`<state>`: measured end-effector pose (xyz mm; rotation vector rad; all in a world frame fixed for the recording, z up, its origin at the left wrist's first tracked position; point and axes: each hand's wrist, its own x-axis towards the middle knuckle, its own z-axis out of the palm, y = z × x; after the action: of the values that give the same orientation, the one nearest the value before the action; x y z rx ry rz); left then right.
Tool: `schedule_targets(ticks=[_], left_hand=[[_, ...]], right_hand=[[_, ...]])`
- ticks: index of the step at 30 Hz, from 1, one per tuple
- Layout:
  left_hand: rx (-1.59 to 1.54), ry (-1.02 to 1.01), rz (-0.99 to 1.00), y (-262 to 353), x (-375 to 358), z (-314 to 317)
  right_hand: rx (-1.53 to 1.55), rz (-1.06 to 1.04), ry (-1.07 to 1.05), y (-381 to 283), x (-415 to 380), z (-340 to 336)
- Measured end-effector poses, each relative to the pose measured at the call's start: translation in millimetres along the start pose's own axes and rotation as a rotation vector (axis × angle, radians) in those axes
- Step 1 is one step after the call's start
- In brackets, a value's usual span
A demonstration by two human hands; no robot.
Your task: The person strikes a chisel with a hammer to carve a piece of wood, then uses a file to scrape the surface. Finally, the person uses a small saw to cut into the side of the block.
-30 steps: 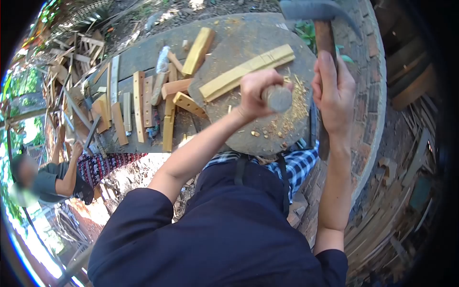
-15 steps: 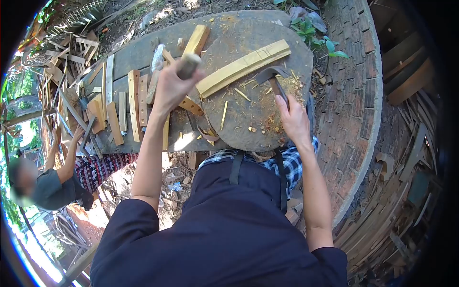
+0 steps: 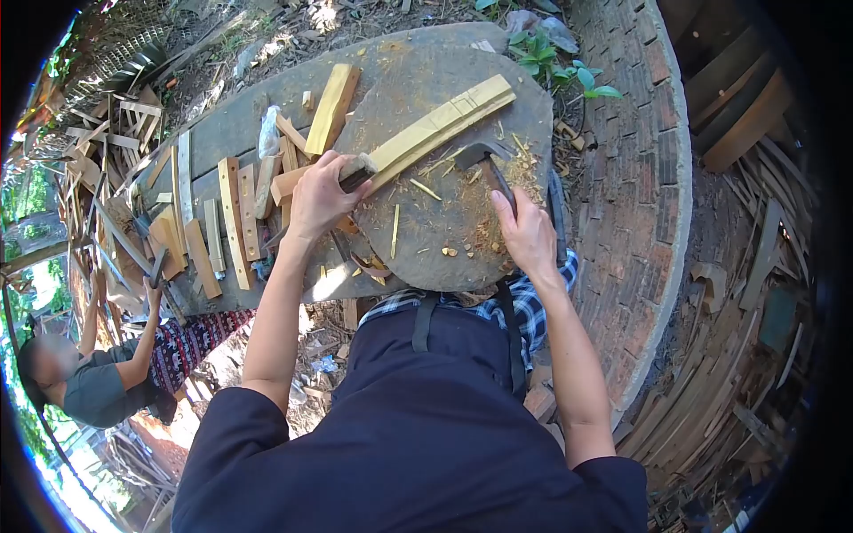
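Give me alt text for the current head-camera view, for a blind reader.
The right hand grips a hammer and the left hand a blunt-ended object over a workbench. A wooden beam and shavings lie on it; another person is at left.

The hammer head [image 3: 480, 153] is metal, the beam [image 3: 442, 131] matt wood.

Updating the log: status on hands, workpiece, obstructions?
Left hand gripping round-ended tool; right hand gripping hammer. Pale wooden bar lying on round slab. Loose wood shavings beside it.
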<state>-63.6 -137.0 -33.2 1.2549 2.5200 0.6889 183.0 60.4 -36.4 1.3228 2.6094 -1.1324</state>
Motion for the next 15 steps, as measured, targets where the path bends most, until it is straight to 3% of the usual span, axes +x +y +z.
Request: schedule_targets(ticks=[7, 12, 15], left_hand=[[0.051, 0.037, 0.009, 16.2, -13.5, 8.4], [-0.003, 0.322, -0.096, 17.2, -34.8, 26.1], [0.037, 0.357, -0.151, 19.7, -39.8, 34.3]], right_hand=[[0.058, 0.008, 0.051, 1.2, -7.1, 1.4], [0.112, 0.066, 0.041, 6.1, -2.5, 2.4], [0.111, 0.068, 0.022, 4.0, -0.7, -0.3]])
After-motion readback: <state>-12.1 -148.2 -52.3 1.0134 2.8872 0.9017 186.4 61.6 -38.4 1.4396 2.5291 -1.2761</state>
